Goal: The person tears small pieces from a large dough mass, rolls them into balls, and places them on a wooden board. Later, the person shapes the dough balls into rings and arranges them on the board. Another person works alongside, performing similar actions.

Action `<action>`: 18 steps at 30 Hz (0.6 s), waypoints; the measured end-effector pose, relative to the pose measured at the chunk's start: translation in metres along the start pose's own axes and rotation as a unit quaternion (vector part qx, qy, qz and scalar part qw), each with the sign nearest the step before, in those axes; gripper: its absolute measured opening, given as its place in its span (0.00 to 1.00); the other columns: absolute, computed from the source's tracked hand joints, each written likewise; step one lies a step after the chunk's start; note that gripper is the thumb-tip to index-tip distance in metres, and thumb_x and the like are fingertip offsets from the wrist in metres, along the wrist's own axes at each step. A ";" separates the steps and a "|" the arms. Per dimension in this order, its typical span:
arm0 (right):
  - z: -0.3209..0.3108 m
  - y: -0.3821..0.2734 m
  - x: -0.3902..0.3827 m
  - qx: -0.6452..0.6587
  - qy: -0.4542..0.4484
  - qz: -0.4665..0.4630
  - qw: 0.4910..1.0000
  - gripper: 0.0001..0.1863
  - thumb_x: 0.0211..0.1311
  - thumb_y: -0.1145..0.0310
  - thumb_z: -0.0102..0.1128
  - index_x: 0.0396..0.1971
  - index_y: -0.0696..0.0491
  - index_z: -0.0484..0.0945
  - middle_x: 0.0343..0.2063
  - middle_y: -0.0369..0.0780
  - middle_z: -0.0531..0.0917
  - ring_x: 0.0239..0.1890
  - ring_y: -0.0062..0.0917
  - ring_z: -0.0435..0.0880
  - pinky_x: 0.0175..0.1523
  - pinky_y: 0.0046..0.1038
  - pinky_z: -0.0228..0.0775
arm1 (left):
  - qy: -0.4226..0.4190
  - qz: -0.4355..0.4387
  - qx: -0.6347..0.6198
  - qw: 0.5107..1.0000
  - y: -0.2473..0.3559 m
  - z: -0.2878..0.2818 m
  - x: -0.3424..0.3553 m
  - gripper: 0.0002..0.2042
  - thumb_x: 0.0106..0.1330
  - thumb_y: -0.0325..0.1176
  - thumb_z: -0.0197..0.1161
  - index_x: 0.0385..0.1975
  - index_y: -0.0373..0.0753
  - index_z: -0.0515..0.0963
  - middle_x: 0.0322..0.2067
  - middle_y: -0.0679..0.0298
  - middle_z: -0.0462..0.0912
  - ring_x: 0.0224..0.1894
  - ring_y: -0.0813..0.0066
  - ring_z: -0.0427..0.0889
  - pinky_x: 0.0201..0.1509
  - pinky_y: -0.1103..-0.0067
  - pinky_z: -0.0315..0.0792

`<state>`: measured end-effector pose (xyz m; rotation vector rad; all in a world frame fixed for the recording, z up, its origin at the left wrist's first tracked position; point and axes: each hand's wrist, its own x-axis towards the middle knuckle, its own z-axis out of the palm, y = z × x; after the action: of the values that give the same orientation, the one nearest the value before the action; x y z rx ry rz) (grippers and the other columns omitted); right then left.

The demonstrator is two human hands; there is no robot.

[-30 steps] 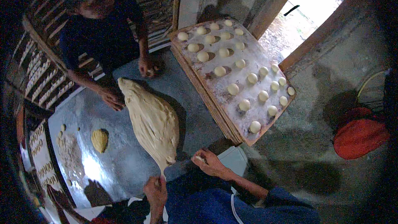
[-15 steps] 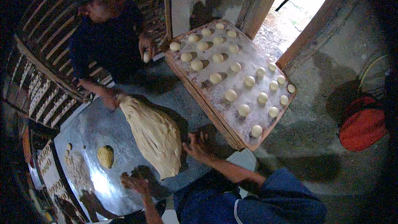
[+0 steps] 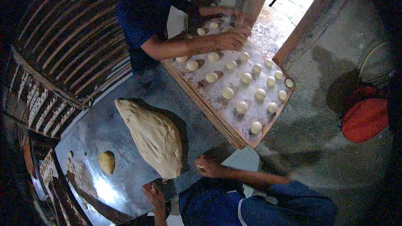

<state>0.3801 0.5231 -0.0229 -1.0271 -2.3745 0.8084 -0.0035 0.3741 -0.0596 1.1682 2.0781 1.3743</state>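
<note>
A large mound of pale dough (image 3: 153, 138) lies on the grey worktop (image 3: 109, 121). Just right of its lower end, my right hand (image 3: 209, 167) is closed, with a small pale bit that looks like dough showing between the fingers. Below that same end is my left hand (image 3: 155, 196), its fingers curled; whatever they may hold is too small to name. Both hands are apart from the mound. Round dough balls (image 3: 241, 108) sit in loose rows on a floured wooden board (image 3: 226, 119). A co-worker's hands (image 3: 234, 38) reach over its far end, blurred.
A smaller yellowish dough lump (image 3: 106, 162) rests on the worktop, near scattered flour (image 3: 83, 178). Slatted wooden racks (image 3: 75, 42) stand at the left, some shelves bearing pale pieces. A red object (image 3: 364, 119) is at the right. Beyond the board is a bright doorway (image 3: 289, 12).
The co-worker has let go of the dough mound and swung both arms over the board. My hands have drawn back toward me, and my right fingers have gone from spread to closed.
</note>
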 end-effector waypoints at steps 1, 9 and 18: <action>0.016 0.037 -0.046 0.010 0.009 0.005 1.000 0.13 0.55 0.66 0.67 0.32 0.57 0.73 0.30 0.46 0.76 0.33 0.42 0.76 0.42 0.47 0.66 | -0.138 -0.060 0.116 0.982 0.030 -0.004 0.008 0.24 0.69 0.36 0.59 0.59 0.24 0.67 0.58 0.32 0.70 0.63 0.36 0.67 0.69 0.55 0.61; -0.007 -0.040 0.035 -0.023 0.065 0.015 0.997 0.11 0.55 0.68 0.66 0.31 0.55 0.73 0.25 0.44 0.74 0.30 0.39 0.75 0.40 0.43 0.65 | -0.055 0.289 0.313 0.903 0.032 -0.004 0.010 0.18 0.73 0.42 0.57 0.44 0.29 0.71 0.40 0.46 0.75 0.44 0.43 0.74 0.53 0.55 0.69; -0.016 -0.058 0.050 -0.040 0.078 0.026 0.996 0.13 0.54 0.69 0.68 0.33 0.56 0.71 0.24 0.44 0.72 0.28 0.40 0.74 0.36 0.44 0.66 | -0.052 0.031 0.332 0.941 0.044 0.001 0.019 0.23 0.72 0.40 0.58 0.54 0.25 0.69 0.51 0.39 0.72 0.56 0.41 0.72 0.69 0.57 0.60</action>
<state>0.3279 0.5340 0.0346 -1.1438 -2.2716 0.6313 0.0056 0.3977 -0.0186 1.5199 2.5240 0.6009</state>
